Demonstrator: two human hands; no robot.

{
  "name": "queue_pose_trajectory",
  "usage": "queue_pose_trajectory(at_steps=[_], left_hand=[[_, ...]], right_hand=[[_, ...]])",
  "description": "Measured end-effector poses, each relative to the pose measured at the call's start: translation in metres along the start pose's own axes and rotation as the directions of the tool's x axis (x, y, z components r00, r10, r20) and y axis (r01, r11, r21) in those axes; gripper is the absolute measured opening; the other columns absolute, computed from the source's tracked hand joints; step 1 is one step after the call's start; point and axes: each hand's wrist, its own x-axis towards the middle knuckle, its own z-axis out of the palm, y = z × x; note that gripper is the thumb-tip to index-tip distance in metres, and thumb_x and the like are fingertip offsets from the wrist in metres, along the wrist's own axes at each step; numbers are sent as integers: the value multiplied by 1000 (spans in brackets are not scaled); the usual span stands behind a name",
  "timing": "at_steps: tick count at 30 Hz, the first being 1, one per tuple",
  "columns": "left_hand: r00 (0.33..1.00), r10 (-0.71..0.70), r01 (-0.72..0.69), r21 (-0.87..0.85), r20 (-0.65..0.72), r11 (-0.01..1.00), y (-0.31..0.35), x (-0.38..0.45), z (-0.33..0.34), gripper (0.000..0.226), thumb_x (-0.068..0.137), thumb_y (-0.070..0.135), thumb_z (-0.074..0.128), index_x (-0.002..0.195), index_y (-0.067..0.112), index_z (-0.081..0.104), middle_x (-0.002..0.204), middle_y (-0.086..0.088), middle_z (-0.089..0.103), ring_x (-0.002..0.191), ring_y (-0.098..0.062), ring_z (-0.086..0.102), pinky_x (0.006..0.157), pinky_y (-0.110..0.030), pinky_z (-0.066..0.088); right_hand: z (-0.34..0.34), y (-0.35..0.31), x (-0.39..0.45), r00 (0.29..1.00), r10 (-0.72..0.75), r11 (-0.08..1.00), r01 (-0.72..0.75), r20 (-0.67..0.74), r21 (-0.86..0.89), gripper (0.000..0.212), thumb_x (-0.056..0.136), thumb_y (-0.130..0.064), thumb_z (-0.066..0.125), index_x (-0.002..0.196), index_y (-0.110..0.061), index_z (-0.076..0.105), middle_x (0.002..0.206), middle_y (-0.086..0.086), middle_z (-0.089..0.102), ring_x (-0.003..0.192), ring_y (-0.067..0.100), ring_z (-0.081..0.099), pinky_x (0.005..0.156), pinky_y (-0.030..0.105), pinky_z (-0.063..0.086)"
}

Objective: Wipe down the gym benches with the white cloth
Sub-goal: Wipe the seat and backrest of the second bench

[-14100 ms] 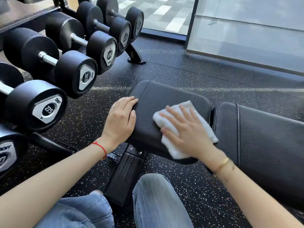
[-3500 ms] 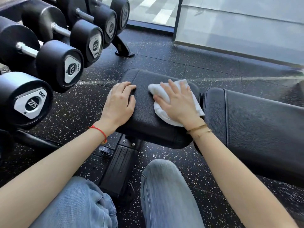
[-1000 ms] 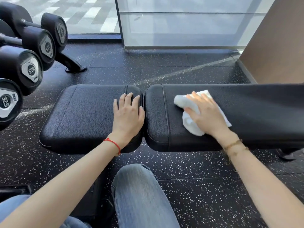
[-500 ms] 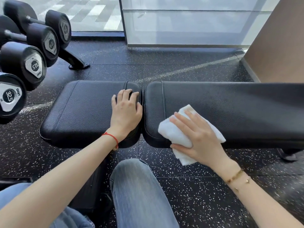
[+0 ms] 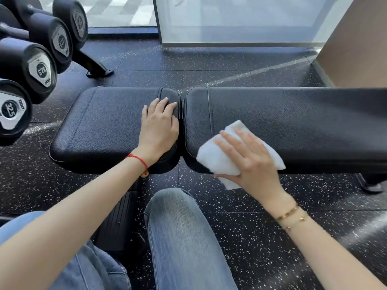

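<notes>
Cloth (image 5: 217,159) pressed on bench (image 5: 293,122) edge w/ spread-fingered right hand (image 5: 251,164).

The only readable marks are on the grey end plates of the black dumbbells racked at the left. The nearest dumbbell (image 5: 13,110) shows "32.5" in a dark round badge, with a short brand word beside it too small to read. The next dumbbell (image 5: 40,71) carries a similar badge whose digits look like "32.5" turned round, though not clearly. Badges farther back are illegible.
</notes>
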Motion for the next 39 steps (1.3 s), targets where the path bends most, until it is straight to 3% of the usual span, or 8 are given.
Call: queue_pose_trajectory(at_steps=[6, 10, 15, 19, 23, 27, 34, 39], left_hand=[[1000, 15, -16, 67, 13, 998, 4, 0, 1, 46, 98, 24, 40, 143, 18, 47, 155, -8, 39, 147, -30, 25, 122, -52, 13], [997, 73, -72, 67, -11, 995, 8, -2, 3, 44, 98, 26, 41, 141, 18, 50, 151, -3, 46, 146, -24, 31, 122, -52, 15], [992, 120, -122, 99, 31, 988, 14, -2, 8, 46, 98, 34, 38, 142, 23, 48, 151, 2, 46, 144, -22, 32, 120, -53, 17], [991, 126, -130, 125, 35, 984, 13, -2, 9, 49, 96, 37, 36, 142, 22, 48, 148, 1, 49, 143, -24, 34, 119, -55, 18], [992, 124, -127, 140, 31, 982, 14, -3, 9, 49, 97, 37, 35, 142, 22, 48, 147, 3, 50, 142, -24, 35, 119, -55, 19], [992, 119, -123, 150, 37, 981, 15, -3, 9, 47, 98, 35, 39, 143, 22, 48, 148, 3, 50, 143, -24, 34, 119, -54, 19], [992, 117, -124, 169, 50, 978, 16, -4, 7, 49, 98, 36, 37, 144, 22, 47, 149, 2, 49, 143, -26, 34, 119, -54, 19], [992, 117, -123, 154, 47, 980, 18, -5, 8, 50, 97, 37, 35, 143, 21, 48, 145, 3, 53, 142, -27, 35, 118, -56, 19]], right_hand=[[-9, -13, 46, 964, 228, 958, -247, 134, 147, 76, 89, -74, 32, 142, -23, 53, 152, 0, 46, 145, 30, 32, 119, 49, 23], [-4, -26, 58, 956, 155, 967, -199, 251, 162, 74, 96, -68, 19, 153, -25, 36, 162, -1, 28, 153, 26, 14, 124, 43, 6], [-11, 42, 46, 952, 196, 961, -234, 237, 147, 72, 99, -56, 13, 150, -13, 41, 159, 9, 34, 149, 27, 26, 124, 41, 9], [-2, 88, 88, 847, 419, 884, -463, 328, 67, 59, 104, -52, 24, 155, -21, 29, 165, 2, 21, 153, 17, 11, 124, 39, 2], [13, 48, 125, 913, 270, 954, -297, 307, 45, 48, 105, -44, 28, 146, -22, 41, 155, 6, 38, 145, 24, 26, 120, 44, 11], [1, 23, 84, 925, 172, 950, -246, 340, 190, 57, 102, -50, 37, 154, -27, 31, 164, -3, 24, 152, 23, 12, 123, 42, 4], [-15, 111, 45, 868, 427, 884, -460, 253, 85, 59, 100, -53, 33, 149, -23, 42, 160, 0, 34, 150, 17, 22, 120, 26, -2], [16, 119, 118, 807, 497, 851, -525, 319, 2, 59, 101, -55, 25, 154, -29, 32, 163, -8, 27, 151, 13, 17, 124, 44, 6]])
